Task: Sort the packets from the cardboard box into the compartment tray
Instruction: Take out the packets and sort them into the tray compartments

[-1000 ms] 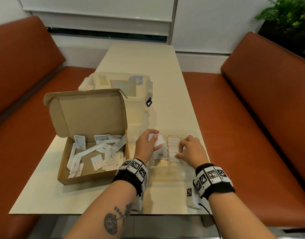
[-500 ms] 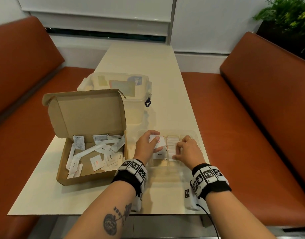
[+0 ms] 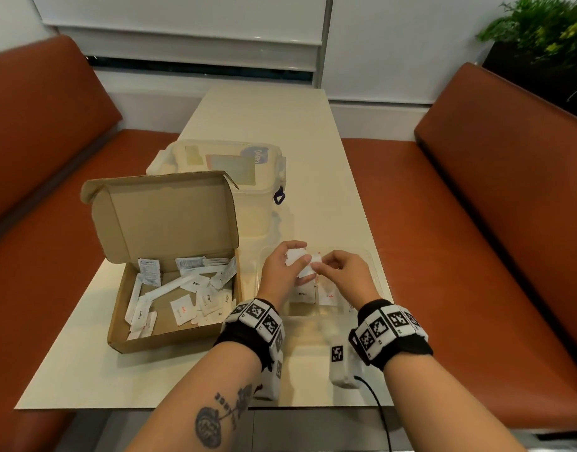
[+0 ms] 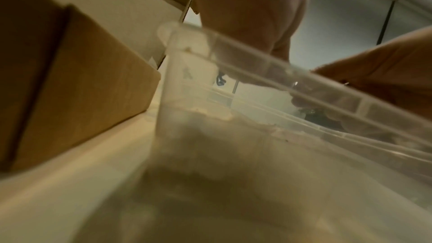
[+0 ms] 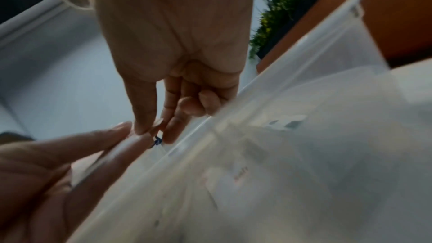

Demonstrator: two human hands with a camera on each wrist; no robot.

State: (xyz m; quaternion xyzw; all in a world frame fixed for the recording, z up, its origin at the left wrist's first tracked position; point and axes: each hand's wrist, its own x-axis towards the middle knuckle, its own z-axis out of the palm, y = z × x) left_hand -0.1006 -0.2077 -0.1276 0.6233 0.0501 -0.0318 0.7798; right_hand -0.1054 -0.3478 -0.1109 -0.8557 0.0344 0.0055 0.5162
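My left hand (image 3: pixel 285 269) holds a small stack of white packets (image 3: pixel 297 257) above the clear compartment tray (image 3: pixel 373 262). My right hand (image 3: pixel 337 272) pinches the right edge of one packet (image 3: pixel 316 260) in that stack between thumb and forefinger; the same pinch shows in the right wrist view (image 5: pixel 149 132). Inside the tray lie a Pepper packet (image 3: pixel 303 293) and a Salt packet (image 3: pixel 329 295). The open cardboard box (image 3: pixel 169 337) at left holds several white packets (image 3: pixel 182 309). In the left wrist view the tray wall (image 4: pixel 257 58) and the box side (image 4: pixel 77 90) fill the frame, blurred.
A clear lidded storage bin (image 3: pixel 235 177) stands behind the box and tray. Orange bench seats (image 3: pixel 476 256) flank the cream table (image 3: pixel 264 119) on both sides. A green plant (image 3: pixel 541 31) is at far right.
My right hand has moved left from the tray's middle compartments to the stack in my left hand and now pinches a packet there. My left hand stayed in place.
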